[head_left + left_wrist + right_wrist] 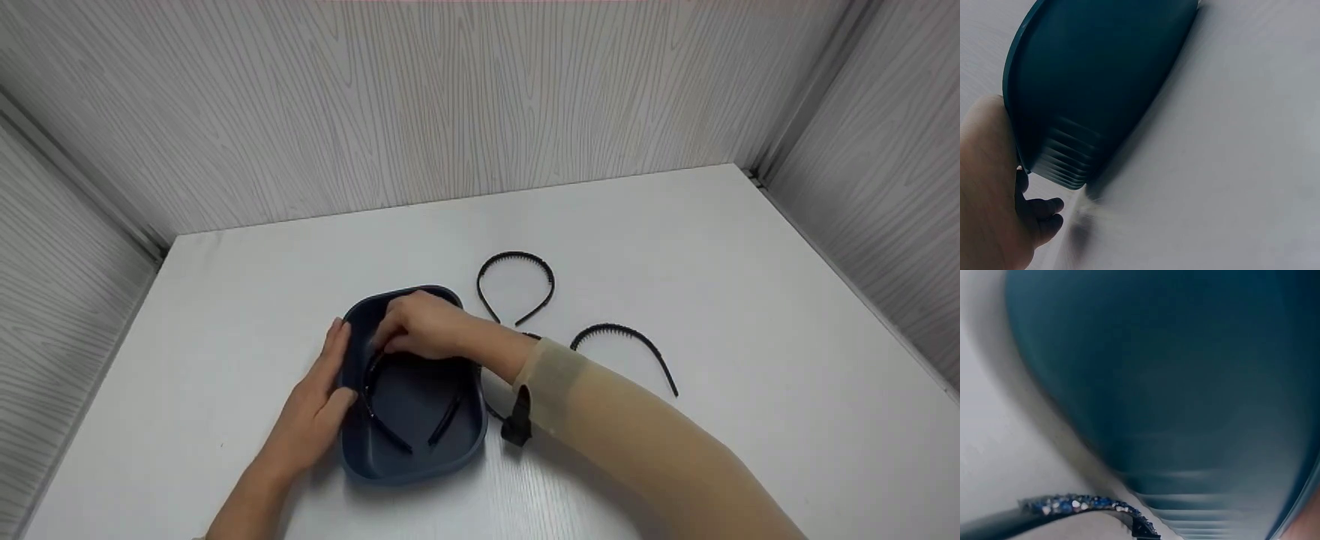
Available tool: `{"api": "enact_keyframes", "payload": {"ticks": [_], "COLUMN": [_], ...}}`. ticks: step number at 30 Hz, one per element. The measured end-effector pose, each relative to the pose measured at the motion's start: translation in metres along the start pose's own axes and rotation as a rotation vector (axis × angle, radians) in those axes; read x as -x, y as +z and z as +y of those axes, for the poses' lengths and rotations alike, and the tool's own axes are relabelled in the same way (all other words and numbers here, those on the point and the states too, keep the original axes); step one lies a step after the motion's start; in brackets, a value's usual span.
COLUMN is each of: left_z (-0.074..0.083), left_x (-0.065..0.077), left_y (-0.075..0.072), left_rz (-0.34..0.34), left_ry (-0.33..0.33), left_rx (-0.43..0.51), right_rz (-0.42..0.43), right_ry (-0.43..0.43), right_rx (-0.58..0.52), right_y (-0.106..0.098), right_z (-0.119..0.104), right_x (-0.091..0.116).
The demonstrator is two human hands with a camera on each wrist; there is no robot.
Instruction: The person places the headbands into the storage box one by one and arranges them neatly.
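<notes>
A dark blue plastic basin (414,474) stands on the table. My right hand (421,324) reaches down into it, thumb and fingers pinching the upper part of a black headband (388,431) whose ends point toward me. My left hand (313,409) rests against the basin's left side, fingers fairly straight along the wall and thumb at the rim. The left wrist view shows the basin's ribbed outer wall (1067,152) beside that hand. Close to the basin's right side lies a headband with glitter (1081,503), mostly hidden under my right forearm in the head view.
Two more black toothed headbands lie on the white table (225,315): one headband (516,255) behind the basin to the right, another headband (649,343) farther right, partly covered by my sleeve (637,420). Pale wood-grain panels (450,97) enclose the table's back and sides.
</notes>
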State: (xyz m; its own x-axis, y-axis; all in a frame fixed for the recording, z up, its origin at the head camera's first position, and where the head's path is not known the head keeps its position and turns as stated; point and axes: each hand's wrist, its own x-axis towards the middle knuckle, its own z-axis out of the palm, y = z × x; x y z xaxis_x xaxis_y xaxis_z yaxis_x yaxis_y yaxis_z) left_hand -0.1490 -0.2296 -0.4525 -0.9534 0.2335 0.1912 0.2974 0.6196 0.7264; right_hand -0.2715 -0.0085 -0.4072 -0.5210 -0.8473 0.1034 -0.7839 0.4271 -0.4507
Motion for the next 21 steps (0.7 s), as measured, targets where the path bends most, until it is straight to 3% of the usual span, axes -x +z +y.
{"api": "enact_keyframes", "payload": {"ticks": [21], "left_z": [0.0003], "left_x": [0.0001], "left_y": [-0.0007], "left_rz": [-0.002], "left_ry": [0.01], "left_rx": [0.012], "right_rz": [-0.018], "right_ry": [-0.005], "right_rx": [0.016], "right_y": [0.0011], "right_z": [0.0008], "right_x": [-0.0002]}}
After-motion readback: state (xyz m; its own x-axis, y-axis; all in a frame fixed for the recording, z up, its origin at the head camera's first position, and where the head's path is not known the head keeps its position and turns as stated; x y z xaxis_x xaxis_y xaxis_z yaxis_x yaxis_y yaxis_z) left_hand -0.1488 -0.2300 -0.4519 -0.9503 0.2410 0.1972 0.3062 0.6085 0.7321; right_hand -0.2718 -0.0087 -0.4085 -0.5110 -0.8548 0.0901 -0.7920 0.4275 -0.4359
